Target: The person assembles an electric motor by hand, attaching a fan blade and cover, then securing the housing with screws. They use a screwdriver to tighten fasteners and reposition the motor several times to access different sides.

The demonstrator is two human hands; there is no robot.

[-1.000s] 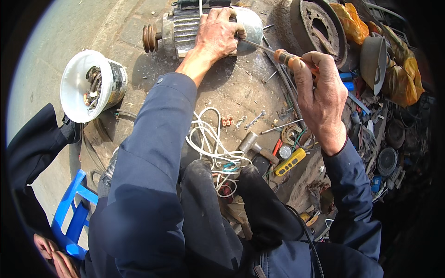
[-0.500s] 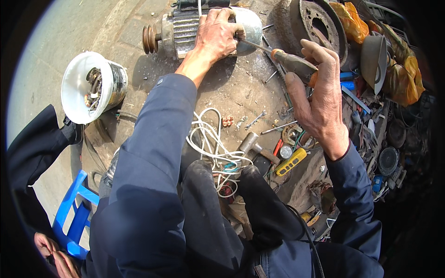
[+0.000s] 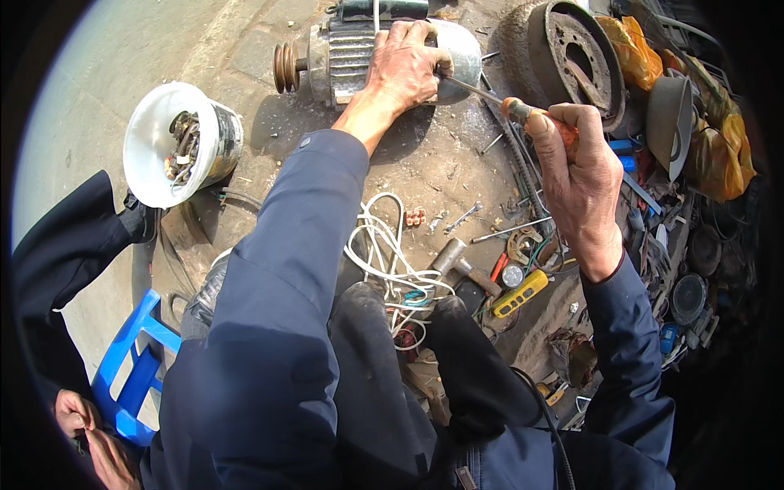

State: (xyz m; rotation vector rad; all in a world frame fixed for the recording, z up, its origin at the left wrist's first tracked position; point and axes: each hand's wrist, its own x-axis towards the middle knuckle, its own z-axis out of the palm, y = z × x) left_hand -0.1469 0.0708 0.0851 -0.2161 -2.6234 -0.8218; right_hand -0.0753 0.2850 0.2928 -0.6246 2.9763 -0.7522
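An electric motor (image 3: 349,61) with a finned grey body lies on the ground at the top, its rusty pulley (image 3: 286,68) at the left end. My left hand (image 3: 404,69) rests over the motor, fingers curled onto the casing beside its smooth end cover (image 3: 459,61). In my right hand (image 3: 578,175) is a screwdriver (image 3: 516,111) with an orange handle; the fingers are closed round it. Its shaft slants up left to the motor by my left index finger and thumb. The exact tip is hidden there.
A white bucket (image 3: 147,155) of metal scraps stands left, near a blue plastic stool (image 3: 122,359). Another person's hands (image 3: 90,433) show lower left. White cable (image 3: 371,237), a hammer (image 3: 457,265) and a yellow switch box (image 3: 520,294) lie before my knees. A rusty wheel drum (image 3: 572,61) stands right.
My right hand has gone from loosely spread fingers to a closed grip on the screwdriver handle. The left hand stays on the motor. The whole view has shifted slightly.
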